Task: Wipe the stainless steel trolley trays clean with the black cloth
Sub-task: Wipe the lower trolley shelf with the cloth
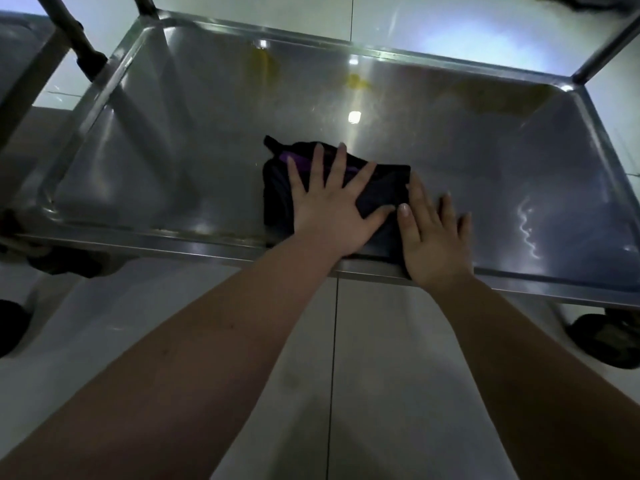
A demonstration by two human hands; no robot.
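The left hand point(329, 206) is laid flat, fingers straight and spread, on the black cloth point(381, 188). The right hand point(434, 233) is laid flat just beside it, thumb touching the cloth. The cloth is set by the near edge of the steel tray point(156, 140), midway along.

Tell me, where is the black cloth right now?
In the head view, the black cloth lies on the steel tray by its near rim, roughly centre, flat under the left hand, with the right hand at its right edge.
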